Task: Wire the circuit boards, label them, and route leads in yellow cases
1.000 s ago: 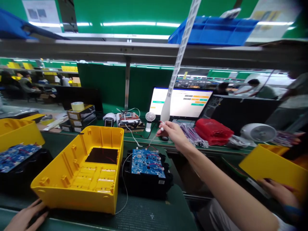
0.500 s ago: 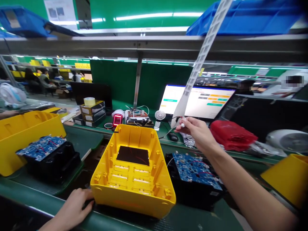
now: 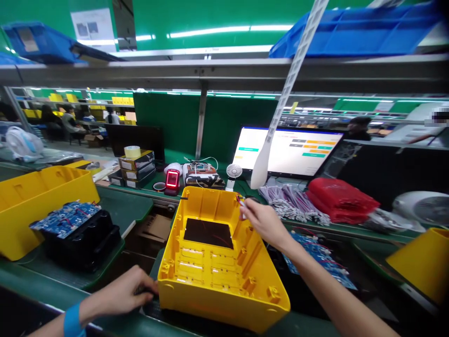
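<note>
A yellow plastic casing (image 3: 224, 311) stands open side up in front of me, with a dark rectangular pad (image 3: 208, 233) on its inner floor. My left hand (image 3: 129, 288) is at its near left corner, fingers curled against the outer wall, their tips partly hidden. At the far right rim, my right hand (image 3: 261, 220) pinches a small white wire connector (image 3: 242, 204) with red and dark leads. Under my right forearm sits a blue circuit board (image 3: 315, 255) on a black block. A similar board (image 3: 68, 219) on a black block (image 3: 82, 241) lies to the left.
Another yellow casing (image 3: 45, 201) stands at far left; part of a yellow piece (image 3: 421, 262) shows at right. Behind are a lit scanner (image 3: 172, 180), small fan (image 3: 234, 172), wire bundle (image 3: 291, 201), red bag (image 3: 342, 201) and monitor (image 3: 298, 150). A white strap (image 3: 280, 107) hangs down.
The casing has shifted right, with my left hand following at its corner. My right hand has come down and left from before the monitor to the casing's far right rim, still pinching the connector.
</note>
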{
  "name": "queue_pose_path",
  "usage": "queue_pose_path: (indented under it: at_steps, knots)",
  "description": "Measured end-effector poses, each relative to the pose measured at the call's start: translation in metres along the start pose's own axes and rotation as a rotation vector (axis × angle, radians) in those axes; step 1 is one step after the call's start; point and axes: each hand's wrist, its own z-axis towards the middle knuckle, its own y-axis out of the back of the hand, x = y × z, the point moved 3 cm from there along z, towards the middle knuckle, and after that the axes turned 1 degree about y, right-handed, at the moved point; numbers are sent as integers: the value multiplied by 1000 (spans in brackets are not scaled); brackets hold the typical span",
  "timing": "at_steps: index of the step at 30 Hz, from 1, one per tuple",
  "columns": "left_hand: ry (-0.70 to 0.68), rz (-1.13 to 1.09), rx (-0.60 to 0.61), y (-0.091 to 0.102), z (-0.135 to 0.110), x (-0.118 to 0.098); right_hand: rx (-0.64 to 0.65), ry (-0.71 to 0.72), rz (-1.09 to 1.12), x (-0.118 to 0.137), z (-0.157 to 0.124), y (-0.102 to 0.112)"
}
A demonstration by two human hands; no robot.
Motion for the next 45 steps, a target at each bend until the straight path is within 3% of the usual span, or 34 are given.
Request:
queue_pose_path:
  at_steps: [2,5,8,13,17,26,29,32,36,41,45]
  knots:
    - [-38,7,-125,31,19,-14,91,28,-78,-2,-1,-18]
    - [-99,16,-511,86,53,-45,183,110,-102,-3,-2,-36]
    - [-155,45,-643,119,91,-67,211,123,-151,-3,-4,-40]
    - [-136,35,-625,130,151,-60,252,67,-238,2,-6,-37]
    - [-109,-91,-609,127,172,-47,249,52,-290,6,-6,-35]
    - [29,-841,-499,113,167,-15,237,72,-212,2,-6,-38]
    - [55,-1065,-492,108,158,-14,229,66,-206,2,-7,-37]
    - [17,-1236,-462,106,144,-27,218,60,-218,2,-7,-38]
    - [-93,-1352,-333,105,120,-60,213,72,-225,0,-7,-39]
    - [-177,-1355,-175,101,95,-101,229,84,-214,-1,-5,-40]
    - [-216,-1321,-102,94,88,-119,246,76,-246,-2,-6,-40]
